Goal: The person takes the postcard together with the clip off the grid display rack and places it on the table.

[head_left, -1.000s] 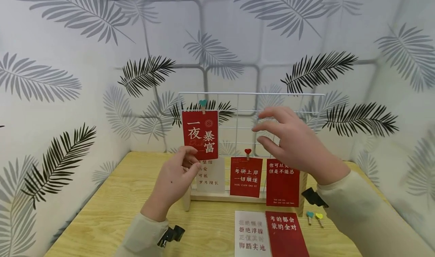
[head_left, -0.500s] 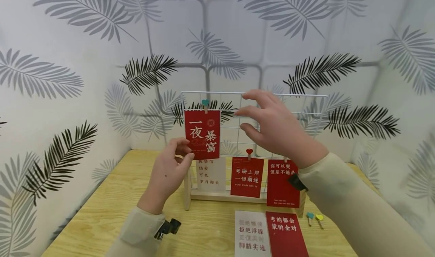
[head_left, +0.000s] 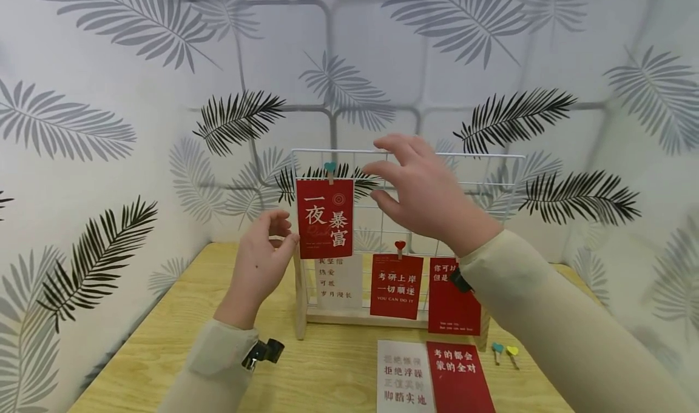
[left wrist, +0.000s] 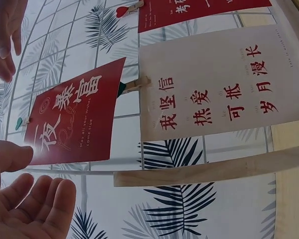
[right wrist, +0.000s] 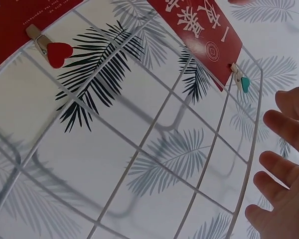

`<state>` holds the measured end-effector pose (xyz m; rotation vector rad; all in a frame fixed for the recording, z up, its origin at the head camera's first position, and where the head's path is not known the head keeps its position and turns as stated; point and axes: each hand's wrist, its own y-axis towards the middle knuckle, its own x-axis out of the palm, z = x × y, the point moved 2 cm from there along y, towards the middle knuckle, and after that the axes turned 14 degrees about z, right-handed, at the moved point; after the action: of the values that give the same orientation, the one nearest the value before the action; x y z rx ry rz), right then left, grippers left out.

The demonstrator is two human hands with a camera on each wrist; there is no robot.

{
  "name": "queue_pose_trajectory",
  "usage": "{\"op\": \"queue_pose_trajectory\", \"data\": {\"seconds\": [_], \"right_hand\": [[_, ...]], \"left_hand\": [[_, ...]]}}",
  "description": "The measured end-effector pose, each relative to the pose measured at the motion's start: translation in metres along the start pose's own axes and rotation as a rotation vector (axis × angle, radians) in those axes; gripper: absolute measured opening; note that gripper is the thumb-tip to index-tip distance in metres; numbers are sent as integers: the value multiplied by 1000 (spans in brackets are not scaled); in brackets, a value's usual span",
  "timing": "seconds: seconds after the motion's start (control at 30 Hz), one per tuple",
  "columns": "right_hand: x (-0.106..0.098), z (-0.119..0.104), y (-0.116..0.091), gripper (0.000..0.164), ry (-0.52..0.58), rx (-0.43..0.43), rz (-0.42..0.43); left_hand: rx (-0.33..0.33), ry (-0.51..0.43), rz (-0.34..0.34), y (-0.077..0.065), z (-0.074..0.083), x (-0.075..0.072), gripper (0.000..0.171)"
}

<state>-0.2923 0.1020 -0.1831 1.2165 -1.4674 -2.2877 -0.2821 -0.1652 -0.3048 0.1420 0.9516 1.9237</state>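
Note:
A red card [head_left: 326,219] with white characters hangs at the upper left of a white wire grid rack [head_left: 453,154], held by a clothespin with a teal heart [head_left: 330,167]. My left hand [head_left: 261,261] is beside the card's left edge, fingers loosely bent and holding nothing. In the left wrist view its thumb tip [left wrist: 21,155] overlaps the card's corner. My right hand [head_left: 423,188] is raised before the upper middle of the grid, fingers spread and lightly bent, nothing between them. Lower on the rack hang a white card [head_left: 340,282] and a small red card [head_left: 397,307].
Another red card [head_left: 455,316] hangs at the lower right, partly behind the right sleeve. On the wooden table [head_left: 327,364] lie a white card [head_left: 404,392], a red card [head_left: 464,389], a teal heart clothespin [head_left: 497,349] and a yellow one [head_left: 512,352].
My left hand has drawn back left and slightly up from the hanging red card's lower left corner. My right hand has moved left and up across the grid. The card stays hanging.

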Motion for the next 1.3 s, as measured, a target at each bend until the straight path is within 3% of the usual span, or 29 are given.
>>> {"op": "queue_pose_trajectory", "data": {"seconds": [0.43,0.9,1.3], "right_hand": [[21,-17,32,40,-139,45,-163],[44,-31,44,50,-245,50,-258],[57,-28,50,42,-287,58,-250]], "left_hand": [[-80,-16,-63,14,1,7,41],[-134,11,-107,17,1,12,42],[-125,10,-110,17,2,15,34]]}}
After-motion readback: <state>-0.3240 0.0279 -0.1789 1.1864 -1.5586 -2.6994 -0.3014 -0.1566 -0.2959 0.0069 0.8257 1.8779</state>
